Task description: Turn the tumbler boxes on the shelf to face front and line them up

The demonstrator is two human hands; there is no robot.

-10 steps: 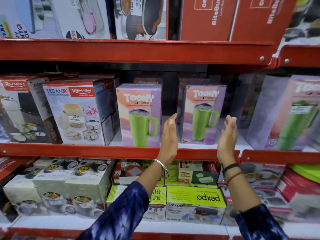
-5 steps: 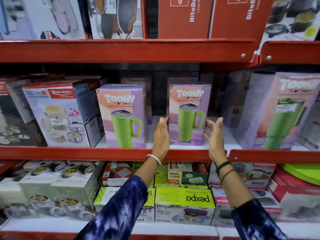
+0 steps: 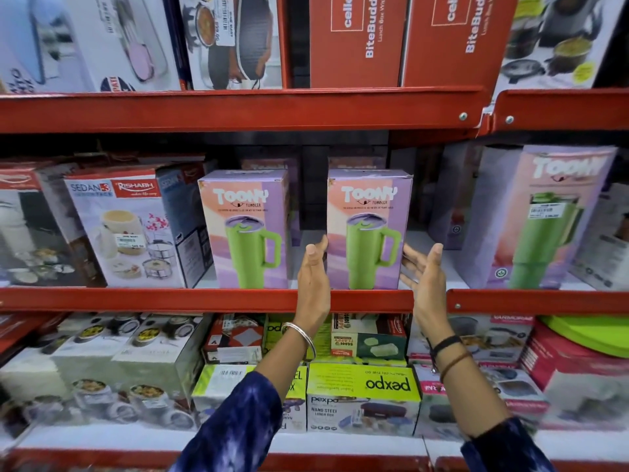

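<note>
Two lilac-and-pink Toony tumbler boxes with a green mug picture stand upright on the middle red shelf (image 3: 204, 299), both facing front. The left box (image 3: 245, 229) stands apart from the right box (image 3: 369, 229). My left hand (image 3: 315, 277) is flat and open beside the right box's left edge, fingertips near or touching it. My right hand (image 3: 423, 277) is open, palm inward, just off the box's right side. A larger Toony box (image 3: 541, 219) stands angled at the far right. More Toony boxes sit behind in shadow.
Rishabh lunch-box cartons (image 3: 129, 229) crowd the shelf left of the tumblers. Red BiteBuddy boxes (image 3: 354, 39) and cookware cartons fill the shelf above. Pexpo boxes (image 3: 364, 400) and other cartons fill the shelf below. A gap lies between the two tumbler boxes.
Both hands have come closer to the right tumbler box, flanking its lower sides. The camera has shifted, so the boxes sit more central in view.
</note>
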